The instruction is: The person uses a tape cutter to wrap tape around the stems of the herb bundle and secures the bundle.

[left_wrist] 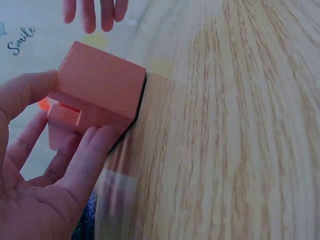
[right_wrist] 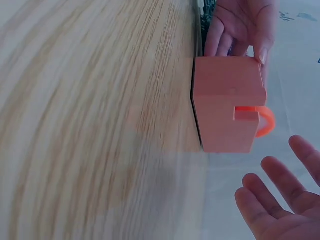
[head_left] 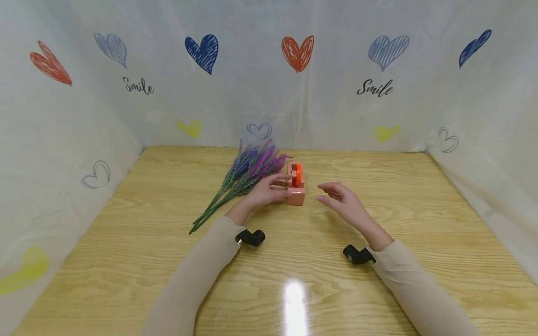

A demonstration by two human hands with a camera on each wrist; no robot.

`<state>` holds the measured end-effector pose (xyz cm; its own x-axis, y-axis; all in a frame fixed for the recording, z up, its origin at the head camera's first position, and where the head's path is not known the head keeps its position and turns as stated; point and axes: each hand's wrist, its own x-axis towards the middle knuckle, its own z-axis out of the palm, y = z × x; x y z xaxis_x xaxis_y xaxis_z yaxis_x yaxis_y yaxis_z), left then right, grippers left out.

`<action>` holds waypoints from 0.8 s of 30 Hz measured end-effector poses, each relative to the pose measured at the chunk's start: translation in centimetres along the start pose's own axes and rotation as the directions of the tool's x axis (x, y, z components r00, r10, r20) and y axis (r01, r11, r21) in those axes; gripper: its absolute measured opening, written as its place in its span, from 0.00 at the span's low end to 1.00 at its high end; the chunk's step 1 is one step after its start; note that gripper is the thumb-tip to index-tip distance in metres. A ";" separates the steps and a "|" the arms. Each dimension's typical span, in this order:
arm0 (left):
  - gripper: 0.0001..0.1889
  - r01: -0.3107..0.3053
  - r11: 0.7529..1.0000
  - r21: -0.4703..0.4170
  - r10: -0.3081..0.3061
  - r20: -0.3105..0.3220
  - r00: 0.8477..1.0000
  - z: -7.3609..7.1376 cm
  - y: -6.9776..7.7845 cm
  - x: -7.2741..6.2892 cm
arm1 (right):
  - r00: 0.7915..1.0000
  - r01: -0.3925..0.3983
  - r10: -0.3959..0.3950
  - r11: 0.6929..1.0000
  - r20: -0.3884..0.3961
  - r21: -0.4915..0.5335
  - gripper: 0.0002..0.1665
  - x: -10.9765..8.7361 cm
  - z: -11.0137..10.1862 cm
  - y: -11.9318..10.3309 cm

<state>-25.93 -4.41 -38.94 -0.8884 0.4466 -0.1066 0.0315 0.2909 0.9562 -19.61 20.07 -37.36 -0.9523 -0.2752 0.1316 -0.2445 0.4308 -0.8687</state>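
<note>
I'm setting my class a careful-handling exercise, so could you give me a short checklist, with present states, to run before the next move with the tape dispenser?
1. Dispenser standing on the table: ok, its base is down on the wood.
2. Orange ring seated in the dispenser: ok, it sits in the slot.
3. Left hand in contact: ok, its fingers touch the dispenser.
4. Right hand in contact: not ok, it is apart from the dispenser and holds nothing.
5. Flowers clear of the dispenser: cannot tell, the blossoms come very near.
6. Tape end free to grasp: cannot tell, none shows clearly.
</note>
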 end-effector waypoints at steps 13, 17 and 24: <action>0.27 0.031 0.991 -0.126 -0.031 0.006 1.000 0.0 -0.1 0.2 | 0.997 -0.076 0.074 0.996 0.032 0.052 0.24 2.1 1.7 -0.1; 0.26 0.039 0.989 -0.140 -0.039 -0.001 0.999 -0.1 -0.2 0.0 | 0.995 -0.095 0.092 0.992 0.041 0.086 0.23 2.6 2.4 0.0; 0.26 0.040 0.983 -0.181 -0.038 0.012 0.999 0.0 -0.5 0.0 | 0.986 -0.162 0.155 0.976 0.060 0.146 0.24 3.4 3.1 0.3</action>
<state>-25.97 -4.58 -39.36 -0.8832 0.4455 -0.1464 -0.0871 0.1509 0.9847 -22.36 16.61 -38.70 -0.9660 -0.2565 -0.0336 -0.0574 0.3392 -0.9390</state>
